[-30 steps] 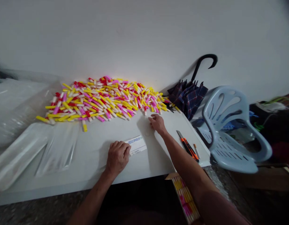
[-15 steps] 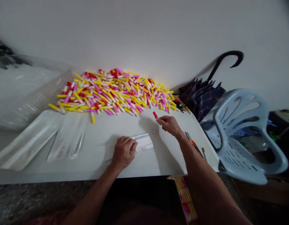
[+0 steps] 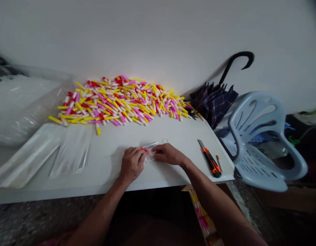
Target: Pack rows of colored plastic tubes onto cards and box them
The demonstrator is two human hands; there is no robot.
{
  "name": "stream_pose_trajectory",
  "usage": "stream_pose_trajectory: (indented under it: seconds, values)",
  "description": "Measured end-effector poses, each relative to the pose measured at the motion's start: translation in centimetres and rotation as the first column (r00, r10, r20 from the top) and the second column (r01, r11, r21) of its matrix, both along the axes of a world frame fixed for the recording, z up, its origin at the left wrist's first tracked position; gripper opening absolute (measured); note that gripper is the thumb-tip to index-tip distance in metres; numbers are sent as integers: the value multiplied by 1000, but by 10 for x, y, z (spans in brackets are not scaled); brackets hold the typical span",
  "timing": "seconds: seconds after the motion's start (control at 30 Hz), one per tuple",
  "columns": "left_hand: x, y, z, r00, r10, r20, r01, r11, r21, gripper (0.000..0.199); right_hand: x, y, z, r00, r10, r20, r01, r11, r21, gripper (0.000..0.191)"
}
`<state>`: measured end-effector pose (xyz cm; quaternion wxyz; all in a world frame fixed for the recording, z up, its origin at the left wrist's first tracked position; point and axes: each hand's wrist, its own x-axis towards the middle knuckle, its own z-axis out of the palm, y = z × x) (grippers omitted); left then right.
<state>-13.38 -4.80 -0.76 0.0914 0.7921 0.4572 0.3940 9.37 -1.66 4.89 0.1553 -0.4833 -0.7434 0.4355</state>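
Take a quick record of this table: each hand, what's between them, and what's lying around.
Left hand: at one end of a printed white card
Right hand: at the card's other end
Between hands: red tip of a small item, the rest hidden
Just beyond: thin loop, possibly a rubber band
Table: white, bearing a pile of yellow, pink, red and white tubes
Right of hands: orange utility knife

I log the white bench (image 3: 178, 131) carrying a heap of pink, yellow and red plastic tubes (image 3: 117, 99), clear plastic bags (image 3: 29, 153), a utility knife (image 3: 210, 162) and a small ring (image 3: 165, 140).
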Motion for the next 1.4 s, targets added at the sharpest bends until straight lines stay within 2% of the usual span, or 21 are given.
stream_pose_trajectory:
  seconds: [0.17, 0.27, 0.33, 0.4, 0.53, 0.7, 0.87, 1.03, 1.13, 1.2, 1.23, 1.27, 1.3, 1.33, 1.37, 1.4]
  values:
    - [0, 1, 0, 1000, 6, -1, -6, 1000, 5, 19, 0, -11, -15, 981, -116, -157, 117, 993, -5, 15]
    - [0, 1, -1, 1000, 16, -15, -16, 1000, -2, 19, -4, -13, -17, 952, -145, -269, 85, 971, -223, 21]
    - [0, 1, 0, 999, 25, -19, -25, 1000, -7, 19, -6, -14, -16, 916, -185, -356, 42, 927, -374, 35]
    - [0, 0, 0, 999, 32, -22, -32, 999, -12, 20, -8, -16, -16, 879, -240, -412, 36, 895, -444, 49]
    - [-3, 1, 5, 996, 25, -82, -29, 999, -43, 20, -12, -23, -17, 848, -257, -463, 20, 890, -456, 51]
    - [-12, 13, 15, 974, -85, -210, 62, 992, -113, 18, -19, -28, -20, 822, -274, -499, 12, 885, -466, 60]
    - [-17, 20, 12, 985, -98, -142, 94, 995, -29, 18, -25, -27, -22, 780, -309, -545, -62, 828, -558, 82]
    - [-20, 16, 4, 990, -119, -77, 117, 993, -29, 15, -37, -19, -26, 782, -210, -587, -214, 794, -569, 93]
    - [-21, 15, 2, 993, -106, -59, 103, 993, -53, 13, -36, -11, -27, 785, -175, -594, -251, 787, -564, 93]
    - [-21, 15, 2, 994, -96, -57, 91, 993, -77, 14, -24, 0, -27, 811, -194, -552, -156, 838, -524, 82]
    - [-21, 15, 2, 994, -91, -60, 86, 993, -86, 15, -13, 9, -26, 836, -239, -495, -32, 878, -478, 72]
    - [-21, 15, 2, 994, -86, -64, 80, 993, -92, 17, 0, 20, -25, 855, -325, -405, 155, 904, -399, 61]
    - [-20, 14, 2, 994, -81, -67, 74, 993, -95, 18, 16, 34, -23, 846, -444, -294, 368, 887, -280, 51]
    - [-20, 14, 2, 995, -75, -67, 68, 993, -96, 18, 33, 50, -21, 799, -583, -148, 569, 812, -126, 44]
    - [-19, 14, 2, 995, -71, -65, 65, 993, -97, 18, 51, 67, -20, 689, -725, -1, 724, 688, 50, 40]
    - [-19, 14, 2, 996, -71, -63, 64, 993, -99, 18, 68, 84, -18, 610, -791, 47, 781, 610, 131, 40]
